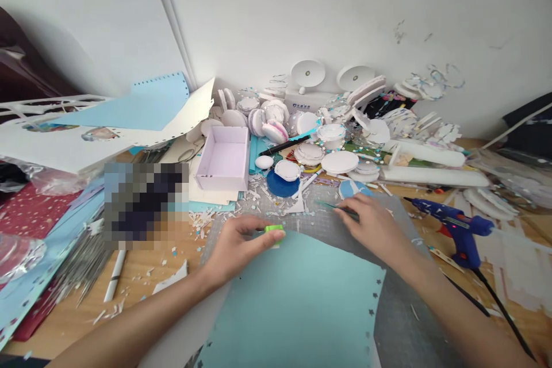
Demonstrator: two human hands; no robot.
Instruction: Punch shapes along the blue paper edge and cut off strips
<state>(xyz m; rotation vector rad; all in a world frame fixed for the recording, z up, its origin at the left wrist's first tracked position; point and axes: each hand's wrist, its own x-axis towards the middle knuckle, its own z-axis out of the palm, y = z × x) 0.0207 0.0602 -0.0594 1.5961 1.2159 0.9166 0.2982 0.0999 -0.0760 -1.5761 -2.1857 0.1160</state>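
Note:
My left hand (241, 244) is closed on a small bright green craft punch (274, 229) at the far edge of a light blue-green paper sheet (302, 305). Star-shaped holes run along the sheet's side edges. Between the thumb and fingers of my right hand (366, 219) is a slim, pointed teal tool, like tweezers (331, 205), its tip over the grey cutting mat (394, 299). White paper scraps (297, 202) lie just beyond both hands.
A pale lilac open box (224, 155) stands behind my left hand. Several white foam discs (340, 162) are heaped along the wall. At right lies a blue glue gun (457, 224) with its cord; at left are stacked papers (125, 106) and a bundle of wires (81, 267).

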